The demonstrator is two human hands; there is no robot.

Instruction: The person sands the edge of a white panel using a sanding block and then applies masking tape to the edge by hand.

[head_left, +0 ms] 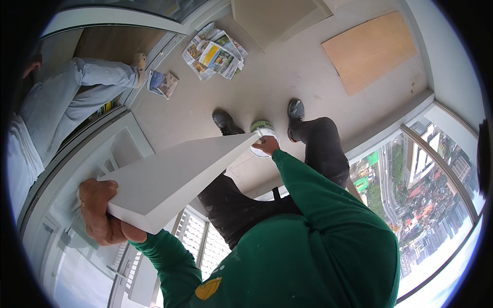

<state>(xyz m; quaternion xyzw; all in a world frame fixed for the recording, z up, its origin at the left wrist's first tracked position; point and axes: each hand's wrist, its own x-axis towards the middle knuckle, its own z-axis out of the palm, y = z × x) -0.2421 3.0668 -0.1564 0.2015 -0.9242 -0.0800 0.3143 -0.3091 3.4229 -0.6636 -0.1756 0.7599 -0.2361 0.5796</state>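
Note:
A long white board (177, 167) slants across in front of me, its near end at the left and its far end between my feet. My left hand (97, 213) is wrapped round the near end, thumb on the edge. At the far end my right hand (267, 146) is closed, fingers bent, just over a bucket (262, 124) with a green band and white inside. Whether those fingers grip the board's tip or some small thing beside it, I cannot tell. The bucket stands on the floor, partly hidden by that hand and the board.
Newspaper sheets (218, 54) and a smaller crumpled sheet (163, 84) lie on the floor. A tan sheet (372, 51) lies at the far right. Another person's leg (102, 74) in pale trousers is at the left, by the door frame. Windows (411, 169) run along the right.

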